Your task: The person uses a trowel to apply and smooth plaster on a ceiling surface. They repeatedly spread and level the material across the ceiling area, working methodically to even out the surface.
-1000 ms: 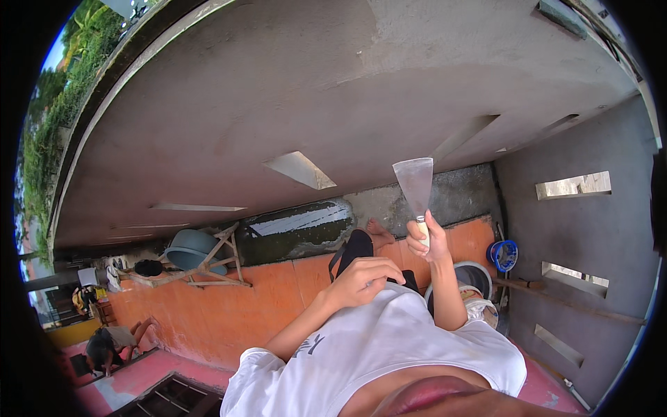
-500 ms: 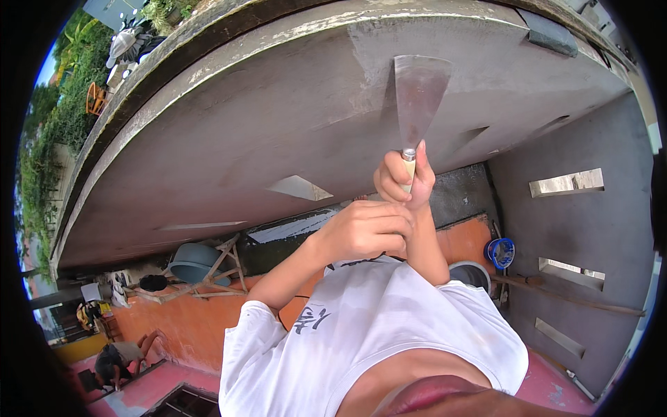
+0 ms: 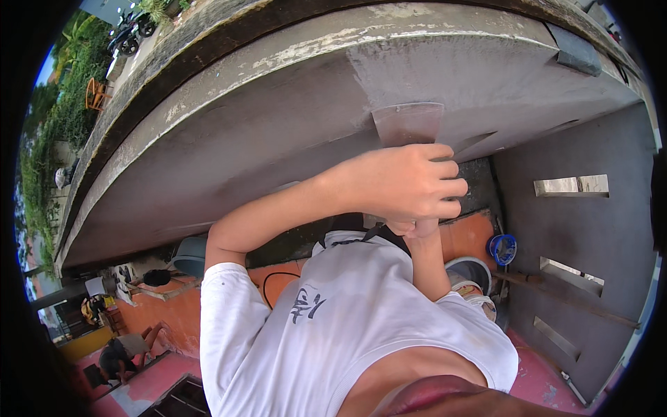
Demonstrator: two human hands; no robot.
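A wide putty knife [image 3: 410,124] stands blade-up against the grey wall [image 3: 278,111]. Its flat metal blade shows above my left hand [image 3: 406,182], while the handle is hidden. My left hand crosses in front of the knife with curled fingers, knuckles toward me; what lies inside them cannot be seen. Behind and below it, only a little of my right hand [image 3: 421,228] shows, closed at the hidden handle. Around the blade, a lighter grey patch [image 3: 417,66] covers part of the wall up to its worn top edge.
At right, a grey wall [image 3: 570,229] has slot openings. Below it are a blue pail [image 3: 501,249], a large grey tub [image 3: 472,267] and a long wooden pole [image 3: 556,295]. Another tub [image 3: 189,257] stands at left. A person [image 3: 124,351] bends down at lower left.
My left hand has moved up and right, now covering the putty knife's handle and lower blade. The blade has come lower in view. My right hand is now mostly hidden.
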